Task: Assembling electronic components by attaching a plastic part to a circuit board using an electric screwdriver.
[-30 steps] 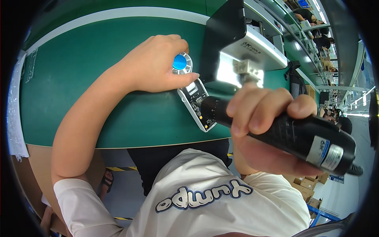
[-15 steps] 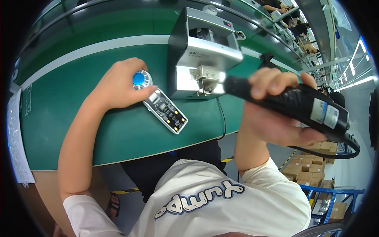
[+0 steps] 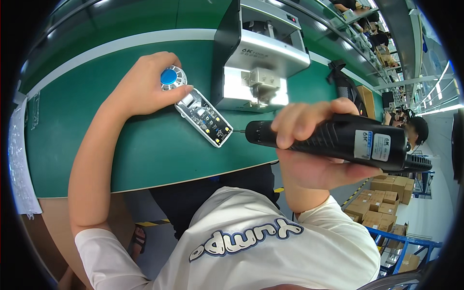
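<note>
Circuit-board device (image 3: 204, 117) on green benchtop (image 3: 145, 157); brown cartons (image 3: 382, 205) stacked right.

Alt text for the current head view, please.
The right hand grips a black electric screwdriver, its bit near a white electronic device with an exposed circuit board. The left hand holds the device at a green workbench, near a silver screw feeder.

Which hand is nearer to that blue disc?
Left: the left hand curls around the white round piece bearing the blue disc. The right hand is farther off, to the disc's lower right, gripping a black power driver.
</note>
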Motion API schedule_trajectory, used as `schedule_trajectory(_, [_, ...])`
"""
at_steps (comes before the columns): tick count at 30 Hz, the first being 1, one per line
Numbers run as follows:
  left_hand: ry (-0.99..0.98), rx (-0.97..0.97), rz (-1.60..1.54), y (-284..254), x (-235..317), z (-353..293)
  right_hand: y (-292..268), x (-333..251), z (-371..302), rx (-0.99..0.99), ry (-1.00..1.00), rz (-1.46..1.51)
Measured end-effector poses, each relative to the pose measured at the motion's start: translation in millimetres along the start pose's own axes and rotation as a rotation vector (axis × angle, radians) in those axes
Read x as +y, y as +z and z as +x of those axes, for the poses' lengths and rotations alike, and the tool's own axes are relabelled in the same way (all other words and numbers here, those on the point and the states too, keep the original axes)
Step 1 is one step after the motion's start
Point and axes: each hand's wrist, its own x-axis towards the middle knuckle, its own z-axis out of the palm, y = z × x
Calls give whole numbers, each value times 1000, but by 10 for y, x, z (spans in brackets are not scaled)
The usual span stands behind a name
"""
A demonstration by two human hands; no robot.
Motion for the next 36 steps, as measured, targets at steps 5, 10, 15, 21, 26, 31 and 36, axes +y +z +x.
schedule_trajectory(5, [10,8,-7,36,-31,-13,-25,55,-58,7,33,8])
schedule_trajectory(10, [4,6,-23,15,-39,-24,-2,121,-87,54,51,17])
schedule_trajectory(15, [13,3,-22,10,-42,15,-53,137,-77,-47,28,29])
schedule_trajectory(21, [-27,-16,-14,-3,13,-50,-175,18,99,-80,2,108])
schedule_trajectory(26, [-34,-30,-19,-19,65,-8,-158,-160,331,-41,-327,-160])
schedule_trajectory(31, [-20,-1,-5,-12,33,-35,-141,-62,338,-54,-206,-130])
schedule_trajectory(36, [6,13,-9,-14,-16,-14,-14,-115,185,-48,-3,15])
